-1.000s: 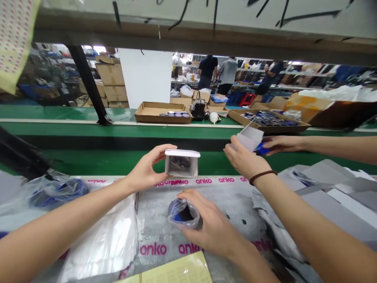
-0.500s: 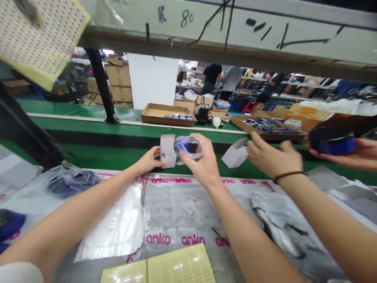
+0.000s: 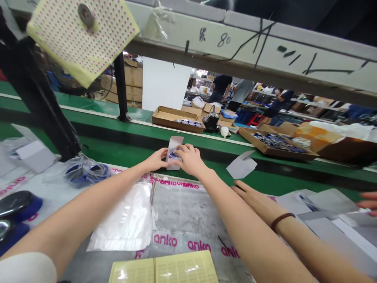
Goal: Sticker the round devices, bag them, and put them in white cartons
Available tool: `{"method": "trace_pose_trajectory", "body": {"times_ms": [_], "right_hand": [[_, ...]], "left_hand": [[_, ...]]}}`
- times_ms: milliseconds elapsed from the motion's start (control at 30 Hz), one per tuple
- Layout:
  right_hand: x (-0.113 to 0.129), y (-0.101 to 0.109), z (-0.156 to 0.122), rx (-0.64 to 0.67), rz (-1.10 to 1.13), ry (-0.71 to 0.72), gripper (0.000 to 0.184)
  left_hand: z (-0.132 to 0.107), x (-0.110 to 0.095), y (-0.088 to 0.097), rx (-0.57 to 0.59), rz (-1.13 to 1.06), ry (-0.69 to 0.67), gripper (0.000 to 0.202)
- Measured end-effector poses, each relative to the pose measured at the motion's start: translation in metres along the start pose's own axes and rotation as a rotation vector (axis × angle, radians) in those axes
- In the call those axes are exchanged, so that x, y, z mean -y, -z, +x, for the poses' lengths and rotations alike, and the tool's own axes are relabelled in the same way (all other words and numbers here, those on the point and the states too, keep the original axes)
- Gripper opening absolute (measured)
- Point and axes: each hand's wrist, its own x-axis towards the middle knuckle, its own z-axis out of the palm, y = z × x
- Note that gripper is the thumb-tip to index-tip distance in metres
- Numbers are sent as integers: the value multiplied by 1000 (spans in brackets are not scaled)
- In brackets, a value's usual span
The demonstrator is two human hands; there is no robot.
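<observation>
Taking the white box at the person's grip as the clock's centre, the largest thing is the green belt (image 3: 212,157) running behind and under the work, and in front of it, at 6 o'clock, lies the plastic-covered surface (image 3: 182,204) printed "anko". A cardboard tray (image 3: 163,120) stands at 12 on the far side. On the near side, a stack of clear bags (image 3: 123,222) lies at 7, and a yellow sheet (image 3: 163,270) at 6. At 3 is another white carton (image 3: 242,167), apart from everything held; a co-worker's hand (image 3: 253,198) reaches in at 4. The white box (image 3: 176,141) itself sits on the belt's near side, flap up toward 12. The left hand (image 3: 157,160) is closed round its 9 o'clock side, thumb low and fingers higher. The right hand (image 3: 190,159) bends over the mouth from 3, fingertips at the blue item (image 3: 173,154) showing inside; whether they pinch or merely press it cannot be told. To do this well, the left grip should probably stay snug yet light, so the card walls don't bow, while the right fingers push evenly and square to the opening, clear of the flap.
</observation>
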Motion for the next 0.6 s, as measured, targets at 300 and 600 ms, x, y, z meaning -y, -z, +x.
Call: {"method": "trace_pose_trajectory", "body": {"times_ms": [300, 600], "right_hand": [[34, -5, -11, 90, -173, 92, 54], [59, -23, 4, 120, -245, 82, 62]], "left_hand": [[-1, -8, -7, -16, 129, 51, 69], [-44, -34, -28, -286, 506, 136, 39]]}}
